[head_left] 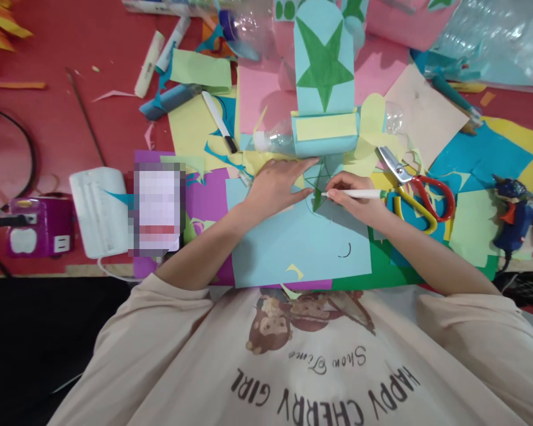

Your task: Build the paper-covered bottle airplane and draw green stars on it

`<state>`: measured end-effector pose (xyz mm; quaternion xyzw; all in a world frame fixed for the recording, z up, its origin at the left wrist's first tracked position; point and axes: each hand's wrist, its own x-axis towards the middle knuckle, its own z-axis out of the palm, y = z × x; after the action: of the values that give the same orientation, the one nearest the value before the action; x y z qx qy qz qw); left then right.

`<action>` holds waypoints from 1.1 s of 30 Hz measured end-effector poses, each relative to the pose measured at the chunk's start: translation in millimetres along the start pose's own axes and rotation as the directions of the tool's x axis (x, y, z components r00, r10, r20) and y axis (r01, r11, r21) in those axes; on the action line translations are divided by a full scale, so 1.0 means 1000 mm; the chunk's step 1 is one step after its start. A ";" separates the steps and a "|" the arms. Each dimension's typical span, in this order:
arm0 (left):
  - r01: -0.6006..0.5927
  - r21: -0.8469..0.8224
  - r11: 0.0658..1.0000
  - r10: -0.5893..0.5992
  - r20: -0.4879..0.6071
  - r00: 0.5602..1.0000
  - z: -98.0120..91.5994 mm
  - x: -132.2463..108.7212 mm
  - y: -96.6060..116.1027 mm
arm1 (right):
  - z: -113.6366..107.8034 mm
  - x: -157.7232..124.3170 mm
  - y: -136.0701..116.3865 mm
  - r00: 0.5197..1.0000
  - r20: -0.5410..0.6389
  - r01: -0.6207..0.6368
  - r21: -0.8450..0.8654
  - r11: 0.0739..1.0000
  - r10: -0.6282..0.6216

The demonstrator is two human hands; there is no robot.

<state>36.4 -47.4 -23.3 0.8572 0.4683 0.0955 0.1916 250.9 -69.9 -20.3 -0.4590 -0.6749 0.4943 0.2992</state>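
Note:
My right hand [353, 198] pinches a white marker [366, 193] with a green end, its tip at a star outline on light blue paper [333, 168]. Part of that star is filled in green. My left hand [278, 186] lies with fingers spread on the paper, just left of the star. Beneath is a larger light blue sheet [302, 248] with a small dark curve drawn on it. Beyond my hands lies a plastic bottle [282, 139] wrapped in blue and yellow paper, below an upright blue piece with a green star [325, 65].
Scissors [415, 186] with red and yellow handles lie right of my right hand. A glue gun [513, 213] is at the far right. Left are a blurred phone [160, 207], a white device [98, 213] and a purple box [39, 228]. Markers and paper scraps surround the work.

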 end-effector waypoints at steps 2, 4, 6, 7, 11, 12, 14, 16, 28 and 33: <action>-0.005 -0.009 1.000 0.005 -0.002 1.000 0.001 0.000 0.000 | 0.000 0.001 0.000 1.000 -0.012 -0.006 0.007 1.000 0.006; -0.006 -0.007 1.000 0.006 -0.003 1.000 0.001 0.001 0.000 | 0.001 0.002 -0.001 1.000 -0.025 -0.008 0.013 1.000 0.009; 0.001 0.003 1.000 -0.001 -0.006 1.000 0.002 0.001 0.000 | 0.001 0.003 -0.002 0.999 -0.034 -0.013 0.029 0.999 0.014; 0.004 0.008 1.000 -0.004 -0.009 1.000 0.002 0.001 0.000 | 0.001 0.004 -0.003 0.999 -0.038 -0.019 0.039 0.999 0.021; -0.010 0.011 1.000 0.010 -0.024 1.000 0.002 0.001 -0.001 | 0.003 0.006 -0.005 0.994 -0.065 -0.085 0.103 0.991 0.092; -0.016 0.009 1.000 0.016 -0.024 1.000 0.002 0.001 -0.002 | 0.004 0.007 -0.005 0.991 -0.076 -0.102 0.123 0.987 0.112; -0.031 0.003 1.000 0.031 -0.020 0.999 0.003 0.001 -0.003 | 0.005 0.008 -0.004 0.986 -0.100 -0.119 0.157 0.980 0.136; -0.047 -0.006 0.999 0.047 -0.021 0.999 0.003 0.000 -0.004 | 0.006 0.008 -0.004 0.982 -0.123 -0.118 0.175 0.978 0.140; -0.048 0.023 0.999 0.048 -0.020 0.999 0.001 -0.001 -0.004 | 0.003 0.007 -0.004 0.991 -0.085 -0.085 0.211 0.974 0.105; -0.040 0.028 0.999 0.040 0.011 0.999 -0.001 -0.002 -0.003 | 0.004 0.007 -0.002 0.992 -0.082 -0.083 0.194 0.977 0.100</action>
<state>32.3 -47.2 -23.7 0.8695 0.4513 0.0882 0.1801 244.0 -65.3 -19.8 -0.4809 -0.5883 0.5484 0.3492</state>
